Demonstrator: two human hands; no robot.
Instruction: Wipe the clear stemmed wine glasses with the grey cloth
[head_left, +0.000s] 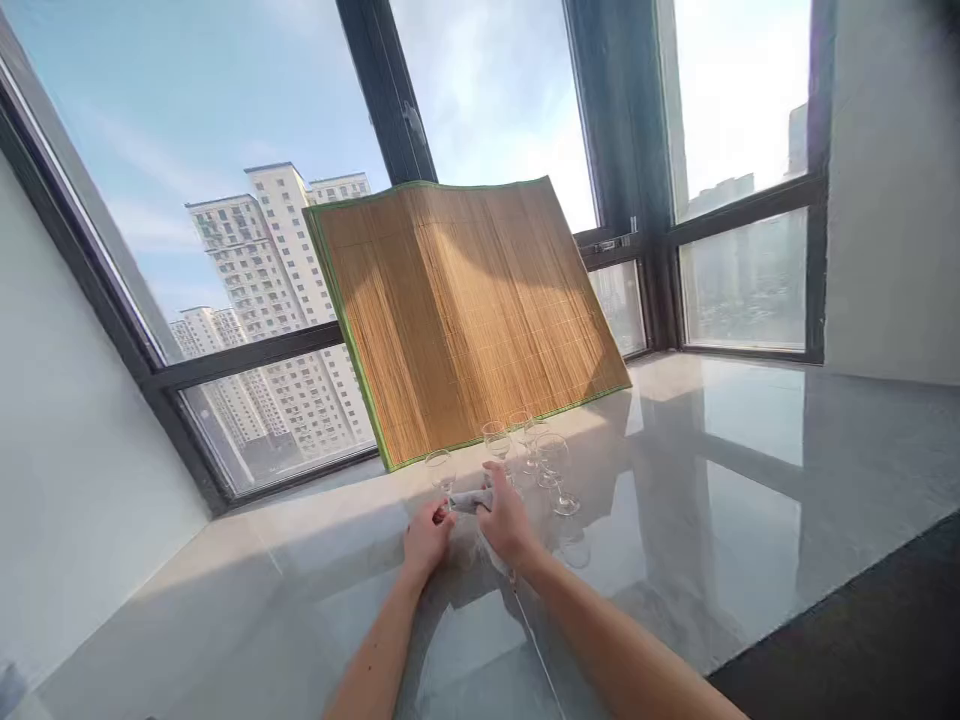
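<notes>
My left hand (pixel 426 538) and my right hand (pixel 507 520) meet over the glossy grey counter (pixel 720 500), both pinching a small grey cloth (pixel 471 499) that is stretched between them. The fingers of each hand are curled closed on the cloth's ends. Just beyond the hands stand several clear stemmed glasses: one glass (pixel 440 468) sits right behind the cloth on the left, another glass (pixel 496 440) in the middle, and a third glass (pixel 556 470) to the right of my right hand.
A large bamboo mat with a green edge (pixel 465 310) leans against the window behind the glasses. Dark window frames (pixel 247 355) run along the counter's back. A white wall (pixel 67 440) closes the left side. A dark surface (pixel 877 640) lies at bottom right.
</notes>
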